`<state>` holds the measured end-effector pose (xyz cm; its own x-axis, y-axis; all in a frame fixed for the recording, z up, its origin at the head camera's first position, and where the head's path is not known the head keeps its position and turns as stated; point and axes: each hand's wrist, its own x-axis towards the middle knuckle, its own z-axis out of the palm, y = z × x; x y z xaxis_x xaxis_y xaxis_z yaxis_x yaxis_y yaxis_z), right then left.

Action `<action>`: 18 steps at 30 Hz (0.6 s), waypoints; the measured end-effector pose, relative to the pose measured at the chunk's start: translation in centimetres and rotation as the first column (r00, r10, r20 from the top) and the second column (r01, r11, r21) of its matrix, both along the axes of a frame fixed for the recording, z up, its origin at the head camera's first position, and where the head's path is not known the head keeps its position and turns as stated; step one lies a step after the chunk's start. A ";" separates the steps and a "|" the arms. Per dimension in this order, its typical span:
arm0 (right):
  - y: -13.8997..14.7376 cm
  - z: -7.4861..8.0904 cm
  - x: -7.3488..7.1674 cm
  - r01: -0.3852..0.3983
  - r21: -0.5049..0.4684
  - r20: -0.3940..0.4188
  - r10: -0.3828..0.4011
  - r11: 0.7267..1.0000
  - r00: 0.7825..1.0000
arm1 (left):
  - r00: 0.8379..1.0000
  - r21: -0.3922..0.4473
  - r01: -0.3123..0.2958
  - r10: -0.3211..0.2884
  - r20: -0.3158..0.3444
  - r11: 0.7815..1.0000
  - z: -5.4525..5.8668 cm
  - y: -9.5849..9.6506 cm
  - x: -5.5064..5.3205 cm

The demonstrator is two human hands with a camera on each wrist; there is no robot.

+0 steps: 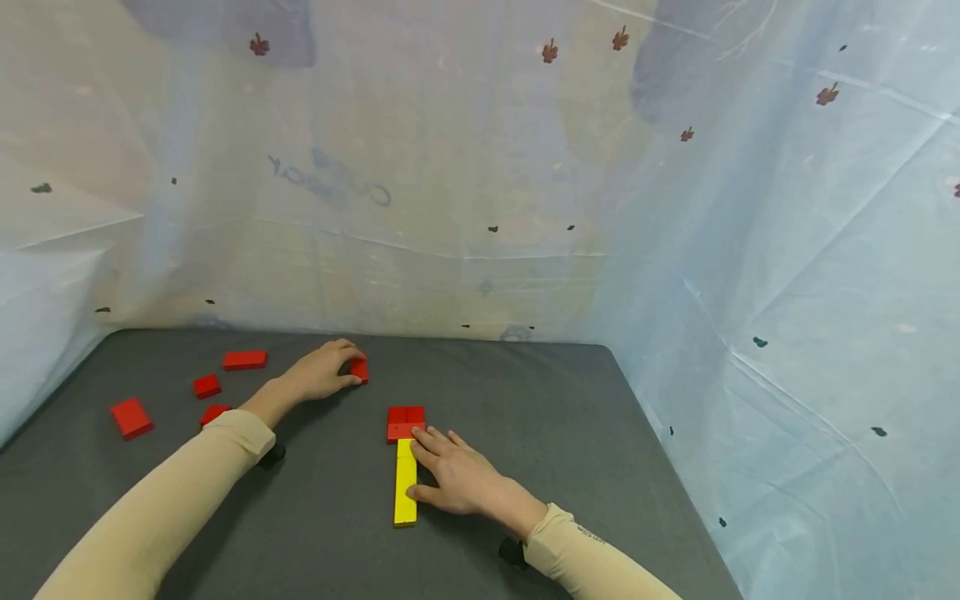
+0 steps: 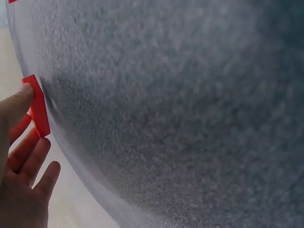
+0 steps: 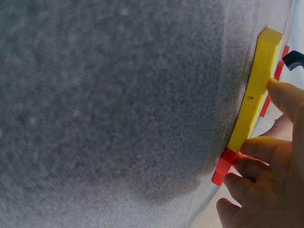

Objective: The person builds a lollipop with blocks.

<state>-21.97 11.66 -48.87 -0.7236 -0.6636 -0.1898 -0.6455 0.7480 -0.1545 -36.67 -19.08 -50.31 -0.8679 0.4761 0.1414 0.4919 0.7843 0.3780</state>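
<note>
Toward the back of the table, my left hand (image 1: 326,369) pinches a red block (image 1: 360,369) between thumb and fingers. In the left wrist view that red block (image 2: 40,107) looks flat and oblong, held at the table surface. My right hand (image 1: 461,477) lies beside a long yellow strip (image 1: 405,483), its fingers extended. The thumb and index finger touch the strip's right side and top. Directly beyond the strip's far end sits a group of red blocks (image 1: 406,423), placed edge to edge. The right wrist view shows the yellow strip (image 3: 254,90) meeting a red block (image 3: 227,161).
Loose red blocks are spread over the left part of the grey table (image 1: 525,400): an oblong one (image 1: 244,360), a small one (image 1: 207,386) and a larger one (image 1: 132,418). Another red block (image 1: 215,413) is partly covered by the left sleeve. A patterned curtain (image 1: 450,167) surrounds the table.
</note>
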 end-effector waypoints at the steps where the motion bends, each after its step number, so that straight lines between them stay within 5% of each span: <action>1: 0.0 0.0 0.0 0.000 0.001 0.001 0.000 1.000 1.000 | 1.000 0.008 -0.002 0.002 -0.001 1.000 0.0 0.1 0.2; 18: 0.0 0.0 0.0 0.008 0.005 -0.002 -0.008 1.000 1.000 | 0.999 0.039 0.042 -0.042 0.000 0.998 -0.6 0.7 3.8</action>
<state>-21.99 11.70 -48.86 -0.7291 -0.6571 -0.1914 -0.6400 0.7537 -0.1494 -32.86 -18.39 -50.90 -0.8472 0.5067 0.1596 0.5240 0.7477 0.4079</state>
